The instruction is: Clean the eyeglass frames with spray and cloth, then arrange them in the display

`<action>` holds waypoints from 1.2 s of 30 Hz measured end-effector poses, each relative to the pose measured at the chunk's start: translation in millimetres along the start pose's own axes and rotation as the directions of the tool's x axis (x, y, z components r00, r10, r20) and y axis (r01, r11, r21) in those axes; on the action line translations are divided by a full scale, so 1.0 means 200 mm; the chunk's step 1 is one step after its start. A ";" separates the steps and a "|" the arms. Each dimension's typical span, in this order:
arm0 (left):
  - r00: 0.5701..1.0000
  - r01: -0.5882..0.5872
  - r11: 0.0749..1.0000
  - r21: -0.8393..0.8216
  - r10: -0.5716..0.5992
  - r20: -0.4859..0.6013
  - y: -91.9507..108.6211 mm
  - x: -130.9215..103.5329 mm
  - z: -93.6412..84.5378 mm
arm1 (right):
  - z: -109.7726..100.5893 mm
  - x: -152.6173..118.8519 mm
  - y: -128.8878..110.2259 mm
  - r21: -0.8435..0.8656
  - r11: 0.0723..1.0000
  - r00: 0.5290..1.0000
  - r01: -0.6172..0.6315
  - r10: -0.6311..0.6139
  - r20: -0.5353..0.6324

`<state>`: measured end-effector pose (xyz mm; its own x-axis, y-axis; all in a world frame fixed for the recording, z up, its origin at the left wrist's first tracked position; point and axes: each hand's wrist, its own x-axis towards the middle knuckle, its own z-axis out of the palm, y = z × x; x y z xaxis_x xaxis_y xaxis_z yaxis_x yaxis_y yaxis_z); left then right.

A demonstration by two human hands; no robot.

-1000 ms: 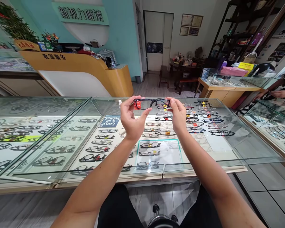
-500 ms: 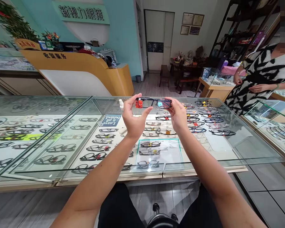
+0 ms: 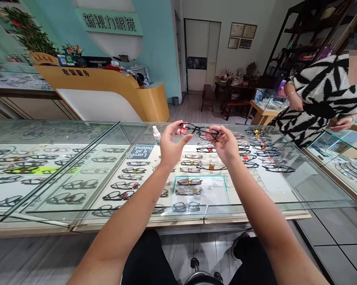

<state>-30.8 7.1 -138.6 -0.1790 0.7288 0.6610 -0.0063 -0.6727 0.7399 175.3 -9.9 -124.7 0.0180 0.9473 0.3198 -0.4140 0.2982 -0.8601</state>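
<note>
Between both hands (image 3: 171,145), glasses (image 3: 198,131)

Pair of arms, bare, both extended forward and raised. Left forearm (image 3: 136,206): slants up and inward from the lower left. Left wrist (image 3: 167,165): nearly in line with it. Left hand (image 3: 171,146): upright, gripping between fingers and thumb, thumb pointing toward the right. Right forearm (image 3: 260,204): slants up and inward from the lower right. Right wrist (image 3: 234,160): nearly straight. Right hand (image 3: 228,146): gripping, fingers bent inward, level with its fellow and apart from it.
</note>
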 end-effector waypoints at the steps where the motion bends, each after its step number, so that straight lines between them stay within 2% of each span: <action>1: 0.997 0.062 0.995 -0.079 -0.058 0.057 0.00 0.01 0.00 | -0.01 0.00 0.00 -0.030 0.999 1.000 -0.023 0.023 0.018; 3: 0.960 0.231 0.948 -0.219 -0.186 0.208 0.00 0.03 -0.02 | -0.02 0.00 -0.01 -0.121 0.993 0.997 -0.015 0.025 0.077; 4: 0.921 0.332 0.905 -0.267 -0.250 0.299 0.01 0.04 -0.02 | -0.02 0.00 -0.02 -0.162 0.987 0.992 0.018 0.002 0.124; 7: 0.743 0.607 0.734 -0.304 -0.390 0.543 0.01 0.03 -0.04 | -0.01 -0.02 -0.03 -0.232 0.960 0.950 0.155 -0.080 0.303; 9: 0.632 0.723 0.626 -0.291 -0.431 0.644 0.00 0.01 -0.04 | -0.01 -0.04 -0.04 -0.265 0.941 0.916 0.211 -0.096 0.389; 12: 0.512 0.822 0.504 -0.264 -0.453 0.730 -0.05 -0.02 -0.03 | 0.00 -0.05 -0.06 -0.318 0.902 0.891 0.291 -0.135 0.434; 16: 0.374 0.890 0.426 -0.163 -0.476 0.796 -0.10 -0.04 -0.03 | -0.01 -0.05 -0.09 -0.396 0.831 0.860 0.392 -0.178 0.478; 17: 0.349 0.896 0.421 -0.137 -0.480 0.805 -0.10 -0.04 -0.03 | -0.01 -0.05 -0.10 -0.415 0.815 0.857 0.403 -0.177 0.484; 19: 0.326 0.896 0.432 -0.100 -0.489 0.809 -0.09 -0.04 -0.02 | -0.01 -0.06 -0.11 -0.457 0.787 0.860 0.415 -0.175 0.480; 23: 0.342 0.839 0.544 -0.019 -0.499 0.796 -0.06 -0.04 0.00 | 0.00 -0.06 -0.13 -0.502 0.764 0.874 0.406 -0.164 0.458; 26: 0.324 0.782 0.619 0.074 -0.505 0.800 -0.05 -0.02 0.01 | -0.02 -0.04 -0.13 -0.487 0.780 0.886 0.393 -0.178 0.429; 27: 0.342 0.775 0.626 0.086 -0.530 0.776 -0.05 -0.01 0.01 | -0.04 -0.03 -0.14 -0.491 0.778 0.894 0.392 -0.195 0.404; 28: 0.388 0.774 0.628 0.081 -0.571 0.723 -0.06 0.00 0.01 | -0.07 -0.01 -0.14 -0.509 0.765 0.902 0.395 -0.216 0.375; 29: 0.459 0.776 0.629 0.059 -0.626 0.630 -0.08 0.01 0.01 | -0.10 0.01 -0.14 -0.548 0.735 0.908 0.400 -0.235 0.347; 31: 0.617 0.755 0.655 -0.003 -0.710 0.339 -0.11 0.03 -0.01 | -0.17 0.04 -0.15 -0.695 0.610 0.924 0.381 -0.225 0.309; 32: 0.677 0.728 0.685 -0.023 -0.713 0.184 -0.13 0.03 -0.01 | -0.21 0.05 -0.15 -0.781 0.522 0.939 0.344 -0.180 0.293; 34: 0.752 0.658 0.753 -0.029 -0.658 -0.024 -0.15 0.05 -0.03 | -0.25 0.07 -0.14 -0.914 0.317 0.966 0.253 -0.038 0.255; 36: 0.805 0.590 0.808 -0.009 -0.589 -0.077 -0.16 0.05 -0.03 | -0.27 0.07 -0.12 -0.969 0.144 0.969 0.203 0.112 0.219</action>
<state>-38.4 35.6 -156.6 -0.2158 0.9726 0.0869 -0.1199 -0.1147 0.9861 234.0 3.1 -120.7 -0.2283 0.9258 0.3011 0.8257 0.3480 -0.4440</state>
